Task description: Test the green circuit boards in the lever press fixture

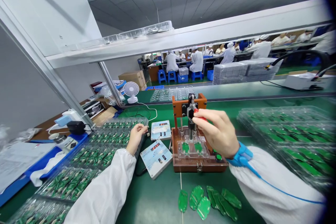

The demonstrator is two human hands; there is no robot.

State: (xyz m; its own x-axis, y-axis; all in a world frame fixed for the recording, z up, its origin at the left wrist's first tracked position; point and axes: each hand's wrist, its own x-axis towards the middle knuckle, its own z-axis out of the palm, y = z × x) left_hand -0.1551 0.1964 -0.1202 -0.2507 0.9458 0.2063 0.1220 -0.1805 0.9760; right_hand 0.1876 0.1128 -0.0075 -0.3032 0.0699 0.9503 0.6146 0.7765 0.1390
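Observation:
My right hand (220,131), with a blue wrist strap (241,154) at its cuff, is closed round the red handle (199,113) of a toggle clamp (191,106). The clamp is mounted on a brown test fixture (181,163). Two small green circuit boards (198,147) lie under the fixture's clear plate. My left hand (137,137) is pinched shut over the edge of the left tray, beside two white meter boxes with red digits, the upper box (160,126) and the lower box (156,157). What its fingertips hold, if anything, I cannot make out.
Loose green boards (203,207) lie in front of the fixture. Clear trays of boards (89,152) flank me left, and more trays (296,140) right. A small white fan (131,91) stands behind. A shelf beam (189,38) crosses overhead. People (196,60) sit at far benches.

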